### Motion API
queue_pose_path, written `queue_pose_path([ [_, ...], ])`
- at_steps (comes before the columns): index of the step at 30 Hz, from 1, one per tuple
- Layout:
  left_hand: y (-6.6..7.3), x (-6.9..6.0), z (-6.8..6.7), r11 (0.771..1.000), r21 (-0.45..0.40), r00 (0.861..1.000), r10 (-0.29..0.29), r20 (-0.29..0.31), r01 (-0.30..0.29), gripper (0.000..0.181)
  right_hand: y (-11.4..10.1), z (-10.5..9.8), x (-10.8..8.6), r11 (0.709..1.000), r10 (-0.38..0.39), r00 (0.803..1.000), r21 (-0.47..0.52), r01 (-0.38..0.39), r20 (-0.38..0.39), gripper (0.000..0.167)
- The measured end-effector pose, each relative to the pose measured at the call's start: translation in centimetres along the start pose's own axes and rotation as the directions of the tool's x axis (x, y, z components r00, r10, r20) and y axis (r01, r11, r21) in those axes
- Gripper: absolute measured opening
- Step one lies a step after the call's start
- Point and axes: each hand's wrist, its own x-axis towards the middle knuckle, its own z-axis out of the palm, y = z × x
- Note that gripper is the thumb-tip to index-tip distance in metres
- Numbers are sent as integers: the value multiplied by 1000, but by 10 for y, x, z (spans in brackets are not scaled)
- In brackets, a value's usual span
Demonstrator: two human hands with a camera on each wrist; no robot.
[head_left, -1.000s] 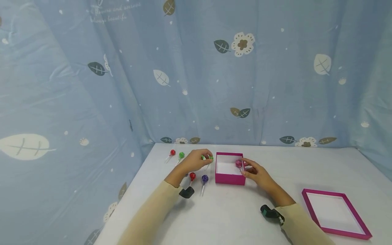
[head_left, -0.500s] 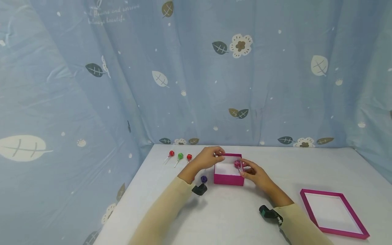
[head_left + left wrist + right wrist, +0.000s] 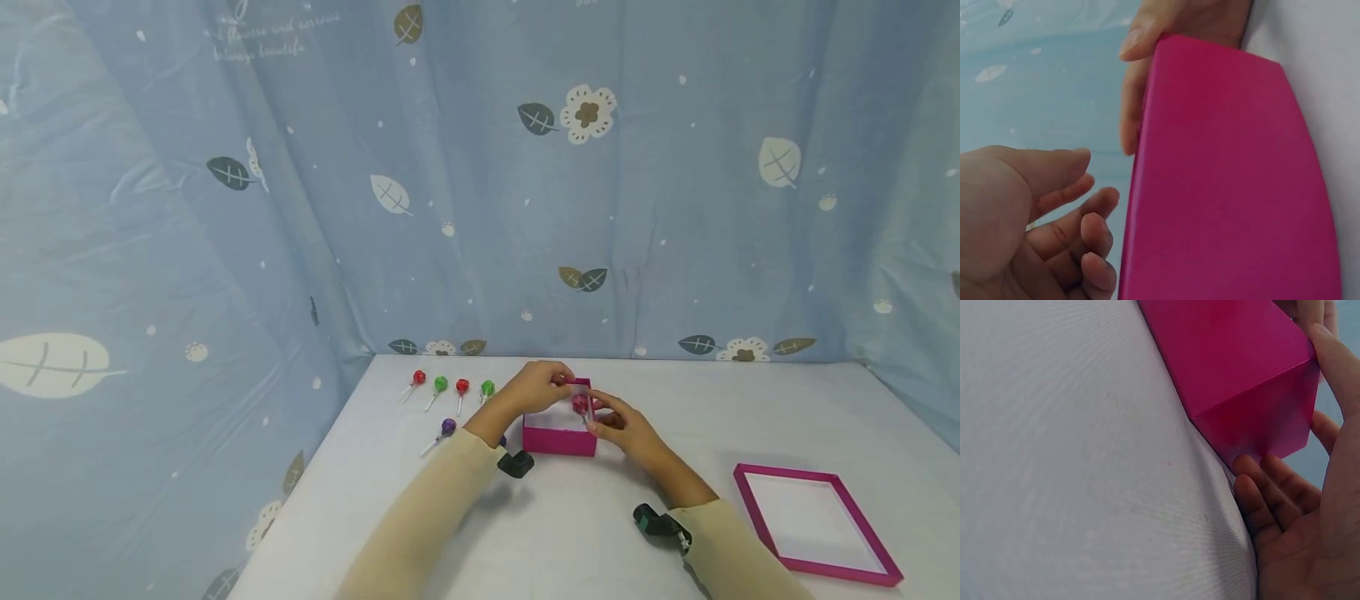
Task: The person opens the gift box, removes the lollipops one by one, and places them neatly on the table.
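My left hand [image 3: 531, 390] is over the open pink box [image 3: 559, 443], fingers bent, thumb close to the index finger. A tiny pale-green patch shows between its fingers in the left wrist view; whether it holds a lollipop cannot be made out. The right hand [image 3: 628, 429] grips the box's right side: in the right wrist view its thumb lies on the upper edge, other fingertips against the outer wall. Inside, a pink lollipop [image 3: 580, 405] leans near that right wall, its stick towards the right thumb. Much of the box's interior is hidden behind the left hand.
Left of the box lie two red lollipops [image 3: 462, 387], green lollipops [image 3: 440, 384] and a purple one [image 3: 447, 427]; another purple one is partly covered by the left wrist. A pink-rimmed lid [image 3: 817, 521] lies at the right on the white table [image 3: 600, 533]. A blue curtain hangs behind.
The left hand has moved right, from beside a green lollipop on the table to over the box. The right hand stays on the box, and the pink lollipop keeps its place.
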Motion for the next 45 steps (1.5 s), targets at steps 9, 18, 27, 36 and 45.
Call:
queue_pose_path([
  [9,13,9,15,989,121,996,-83,33,78,25,0,0,1,999,-33,999,4,33,-2,59],
  [18,15,13,32,967,133,974,-225,31,219,26,0,-1,-1,999,-38,999,11,38,-8,61],
  [27,15,15,41,955,151,962,-268,59,256,33,0,-1,-1,999,-45,999,15,45,-4,61],
  [36,13,17,47,940,248,968,-250,33,235,28,-1,0,-2,999,-32,999,15,33,-12,62],
  [45,11,20,52,935,285,970,-236,63,209,14,-14,-1,-5,999,-30,1000,18,30,4,61],
])
